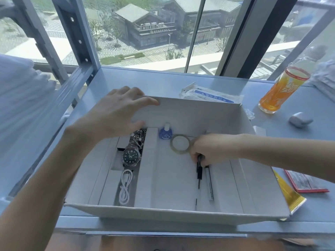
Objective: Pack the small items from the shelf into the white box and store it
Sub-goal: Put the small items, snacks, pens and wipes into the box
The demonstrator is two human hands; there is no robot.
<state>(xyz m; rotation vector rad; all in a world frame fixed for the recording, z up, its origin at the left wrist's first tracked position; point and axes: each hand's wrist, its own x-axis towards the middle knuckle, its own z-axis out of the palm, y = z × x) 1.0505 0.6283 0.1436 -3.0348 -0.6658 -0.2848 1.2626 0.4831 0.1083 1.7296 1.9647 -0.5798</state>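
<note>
The left hand (117, 113) pinches, fingers against thumb, the white box (199, 113) at its ten o'clock corner; the box stands on the shelf (145, 82). Toward three o'clock, the right hand (210, 151) curls its fingers round seemingly a black pen (199, 176).

Box (199, 109) on shelf (145, 82). Inside, left slot: watch (131, 157) behind cable (125, 185). Small bottle (165, 133) at back wall, tape roll (180, 146) just beside. Pens (208, 182) right of centre. Mask packet (208, 96) behind box; drink bottle (277, 89), sachets (306, 182) to right.
</note>
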